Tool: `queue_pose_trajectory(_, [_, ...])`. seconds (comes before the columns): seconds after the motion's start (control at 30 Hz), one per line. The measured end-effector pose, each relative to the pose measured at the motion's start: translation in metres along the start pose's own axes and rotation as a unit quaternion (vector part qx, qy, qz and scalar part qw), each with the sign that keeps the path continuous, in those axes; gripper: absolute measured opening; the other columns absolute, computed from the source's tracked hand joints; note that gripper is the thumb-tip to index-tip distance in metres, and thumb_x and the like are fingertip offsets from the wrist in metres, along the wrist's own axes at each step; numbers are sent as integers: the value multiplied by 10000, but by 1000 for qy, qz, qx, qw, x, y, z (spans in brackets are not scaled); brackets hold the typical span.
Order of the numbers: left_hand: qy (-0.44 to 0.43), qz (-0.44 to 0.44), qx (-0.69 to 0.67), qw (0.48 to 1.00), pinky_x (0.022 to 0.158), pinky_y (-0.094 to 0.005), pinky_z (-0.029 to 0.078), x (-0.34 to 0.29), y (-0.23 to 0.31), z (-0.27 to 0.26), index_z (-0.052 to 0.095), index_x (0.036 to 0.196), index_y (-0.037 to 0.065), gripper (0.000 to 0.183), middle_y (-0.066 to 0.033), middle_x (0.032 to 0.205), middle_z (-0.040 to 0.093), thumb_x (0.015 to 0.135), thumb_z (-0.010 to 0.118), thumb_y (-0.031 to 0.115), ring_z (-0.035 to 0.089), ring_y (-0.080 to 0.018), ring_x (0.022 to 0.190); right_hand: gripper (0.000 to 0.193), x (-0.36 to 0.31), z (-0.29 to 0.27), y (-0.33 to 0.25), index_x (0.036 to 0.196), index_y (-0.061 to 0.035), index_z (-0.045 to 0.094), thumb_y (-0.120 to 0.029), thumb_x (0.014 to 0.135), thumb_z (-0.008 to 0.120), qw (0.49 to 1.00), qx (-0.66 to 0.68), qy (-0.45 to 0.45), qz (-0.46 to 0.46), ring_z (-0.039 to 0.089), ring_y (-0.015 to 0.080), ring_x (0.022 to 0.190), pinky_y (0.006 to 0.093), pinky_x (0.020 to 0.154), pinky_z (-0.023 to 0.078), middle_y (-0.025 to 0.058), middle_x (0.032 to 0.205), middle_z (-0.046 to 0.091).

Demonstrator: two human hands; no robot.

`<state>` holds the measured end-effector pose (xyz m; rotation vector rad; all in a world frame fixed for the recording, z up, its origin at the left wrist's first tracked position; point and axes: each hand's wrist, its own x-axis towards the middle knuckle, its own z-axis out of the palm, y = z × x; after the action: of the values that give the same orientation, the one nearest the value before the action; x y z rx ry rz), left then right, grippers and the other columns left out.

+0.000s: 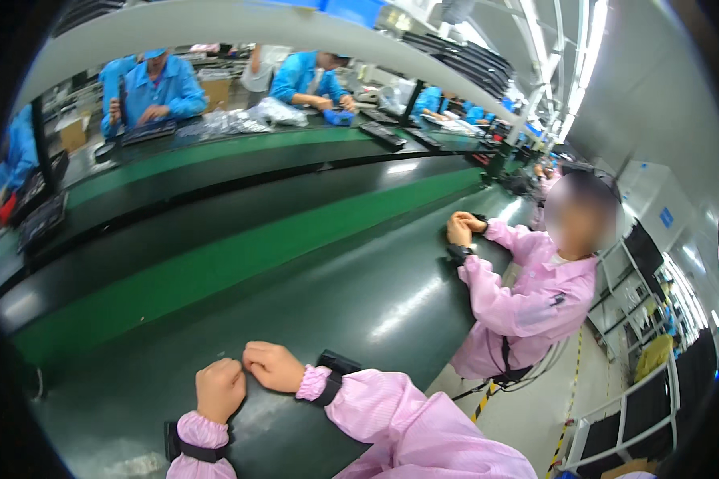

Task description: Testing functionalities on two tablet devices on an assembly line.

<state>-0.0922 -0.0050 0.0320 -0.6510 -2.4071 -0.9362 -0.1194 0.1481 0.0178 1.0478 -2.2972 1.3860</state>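
My left hand (220, 389) rests on the dark green tabletop (327, 279), closed in a loose fist. Close beside it, my right hand (273, 366) is also closed, its curled fingers turned toward the left one. Nothing shows in either hand. Both forearms wear pink sleeves with elastic cuffs, and a black strap with a small dark box (339, 362) goes round each wrist.
To the right a person in pink (527, 295) sits at the same bench, hands together on it. Across a raised green strip (240, 263), people in blue work among dark trays (383, 135) and clear plastic bags (284, 112). A rack (631, 415) stands at lower right.
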Motion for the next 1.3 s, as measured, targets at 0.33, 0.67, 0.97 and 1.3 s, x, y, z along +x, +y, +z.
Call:
queue_pose_trajectory(0.33, [-72,-32,15,997,526,-396,448,-3,-3,-1,536,660,58,28,-94,614,556,681,528,75,568,-289,606,25,0,-1,-1,722,-22,494,-1,716,482,999,-7,-31,35,511,314,711,379,615,428,123,721,483])
queue_pose_trajectory(0.67, [-39,-42,-8,998,476,-408,395,-7,4,-2,482,589,42,87,-121,574,509,643,545,69,522,-322,550,47,-4,0,-4,737,-11,515,10,713,481,999,-18,-39,17,521,290,700,353,617,431,113,737,505])
queue_pose_trajectory(0.97, [-46,-48,3,998,478,-408,397,-8,9,-11,469,578,42,110,-126,568,503,652,539,84,521,-326,548,54,-3,2,-10,746,-12,515,13,717,477,999,-25,-42,12,523,291,705,349,620,433,114,765,504])
queue_pose_trajectory(1.3, [-80,-38,27,996,502,-407,423,8,0,-1,491,608,46,87,-111,591,539,672,535,84,541,-316,572,91,39,-69,-12,870,-38,515,-3,788,497,961,175,175,125,488,95,644,230,576,414,30,779,507])
